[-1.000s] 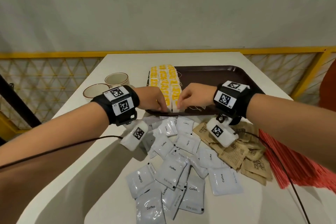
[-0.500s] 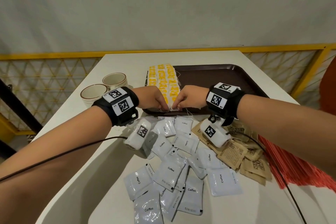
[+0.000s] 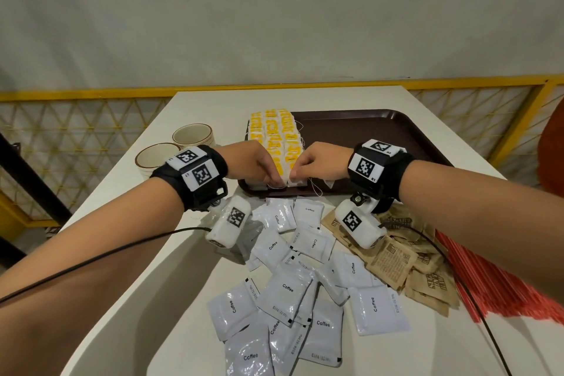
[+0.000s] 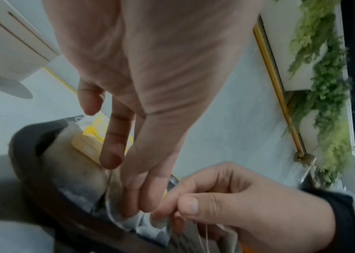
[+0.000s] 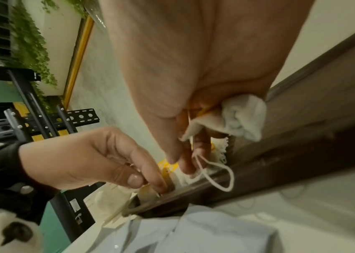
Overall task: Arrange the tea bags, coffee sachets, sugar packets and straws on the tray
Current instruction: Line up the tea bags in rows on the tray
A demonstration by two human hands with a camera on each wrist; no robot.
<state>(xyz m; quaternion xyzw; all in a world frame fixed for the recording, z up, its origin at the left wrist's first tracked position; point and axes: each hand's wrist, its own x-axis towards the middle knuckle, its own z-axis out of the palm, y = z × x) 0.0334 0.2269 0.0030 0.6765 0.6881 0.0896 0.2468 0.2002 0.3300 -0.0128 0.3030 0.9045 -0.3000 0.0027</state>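
Two rows of tea bags (image 3: pixel 271 134) with yellow tags lie along the left side of a dark brown tray (image 3: pixel 381 134). At the tray's near edge my left hand (image 3: pixel 272 181) pinches a tea bag (image 4: pixel 128 222) at the end of the rows. My right hand (image 3: pixel 294 175) meets it there, pinching a tea bag too. The right wrist view shows a crumpled tea bag (image 5: pixel 241 118) tucked in that palm, its white string (image 5: pixel 217 176) hanging in a loop. White coffee sachets (image 3: pixel 287 290), brown sugar packets (image 3: pixel 396 259) and red straws (image 3: pixel 503 278) lie loose on the table in front of the tray.
Two cream cups (image 3: pixel 192 135) (image 3: pixel 156 156) stand left of the tray. The right part of the tray is bare. A black cable (image 3: pixel 91 259) runs under my left forearm. A yellow railing (image 3: pixel 91 94) borders the far side of the white table (image 3: pixel 213 101).
Both hands stayed at the near end of the tea bag rows. Their fingertips drew closer together over the last bags.
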